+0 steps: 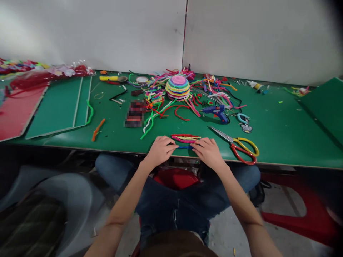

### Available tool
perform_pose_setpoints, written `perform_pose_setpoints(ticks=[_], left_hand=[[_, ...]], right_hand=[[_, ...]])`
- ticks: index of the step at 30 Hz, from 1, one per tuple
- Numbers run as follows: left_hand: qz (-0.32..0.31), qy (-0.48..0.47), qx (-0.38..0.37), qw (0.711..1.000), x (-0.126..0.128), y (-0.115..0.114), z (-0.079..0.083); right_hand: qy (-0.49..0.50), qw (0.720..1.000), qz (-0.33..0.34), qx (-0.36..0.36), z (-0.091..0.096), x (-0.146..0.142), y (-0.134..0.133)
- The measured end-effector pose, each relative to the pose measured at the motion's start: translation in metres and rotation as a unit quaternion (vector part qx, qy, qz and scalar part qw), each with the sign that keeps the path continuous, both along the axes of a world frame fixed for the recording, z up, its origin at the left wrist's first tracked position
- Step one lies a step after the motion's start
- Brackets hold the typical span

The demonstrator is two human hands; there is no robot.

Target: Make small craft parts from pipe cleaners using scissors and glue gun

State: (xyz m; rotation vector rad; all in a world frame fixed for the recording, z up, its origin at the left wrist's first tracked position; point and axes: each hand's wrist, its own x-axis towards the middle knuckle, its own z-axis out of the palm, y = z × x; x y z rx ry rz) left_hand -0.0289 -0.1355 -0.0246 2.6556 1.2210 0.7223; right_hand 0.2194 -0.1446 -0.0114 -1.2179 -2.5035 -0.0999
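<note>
Between my two hands, close to the table's front edge, a short blue pipe cleaner (184, 147) lies level. My left hand (162, 148) pinches its left end. Its right end is pinched by the fingertips of my right hand (207, 150). Just beyond it, a small bunch of red, yellow and pink pipe cleaners (186, 138) rests side by side on the green table (166, 128). To the right of my right hand lie scissors (234, 142) with one yellow and one red handle, blades slightly apart.
A striped multicoloured dome (177, 87) stands at the back among tangled pipe cleaners (157, 94). A blue glue gun (216, 112) lies right of it. An orange pipe cleaner (98, 130) and stacked green boards (57, 109) are at left. White panels (107, 32) rise behind the table.
</note>
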Motion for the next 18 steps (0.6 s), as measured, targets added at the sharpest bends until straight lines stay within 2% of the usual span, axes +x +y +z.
perform_pose_setpoints(ticks=[4, 8, 13, 18], left_hand=[[0.000, 0.049, 0.020, 0.999, 0.000, -0.011, 0.001], [0.034, 0.041, 0.033, 0.998, 0.006, -0.029, -0.005], [0.060, 0.008, -0.048, 0.997, 0.014, -0.043, -0.017], [0.108, -0.077, -0.112, 0.985, 0.030, -0.055, -0.023]], right_hand=[[-0.037, 0.999, 0.012, 0.027, -0.005, 0.001, -0.002], [-0.050, 0.998, 0.011, 0.036, -0.011, 0.004, -0.006], [-0.053, 0.997, -0.004, 0.049, -0.018, 0.007, -0.007], [-0.080, 0.995, -0.040, 0.039, -0.007, -0.004, -0.022]])
